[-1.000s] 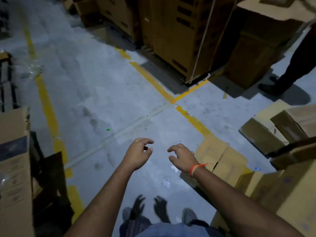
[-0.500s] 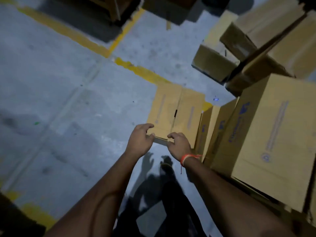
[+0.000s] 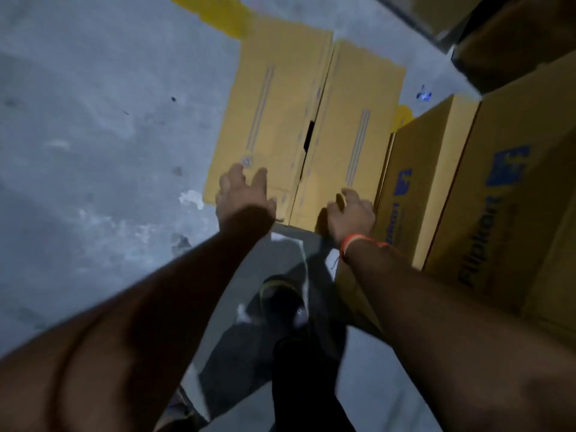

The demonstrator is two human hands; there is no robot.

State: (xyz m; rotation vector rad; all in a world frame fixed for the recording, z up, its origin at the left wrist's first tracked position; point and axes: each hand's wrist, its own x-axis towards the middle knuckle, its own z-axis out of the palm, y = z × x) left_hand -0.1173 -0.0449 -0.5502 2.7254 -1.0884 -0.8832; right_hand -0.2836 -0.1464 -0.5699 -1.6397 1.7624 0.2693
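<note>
Grey concrete floor (image 3: 109,135); tan cardboard box (image 3: 274,98) at 12 o'clock. Our left grip (image 3: 246,198) released, right grip (image 3: 352,213) unclear; gaping seam (image 3: 310,135) may buckle.

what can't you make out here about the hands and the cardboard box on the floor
1. Head view: whether the left hand touches the cardboard box or hovers; motion blur.
2. Head view: whether the right hand grips the box's near edge; its own back hides the fingertips.
3. Head view: the box's small print; blurred.
4. Head view: how far the Flipkart boxes extend; cut by the right edge.
</note>
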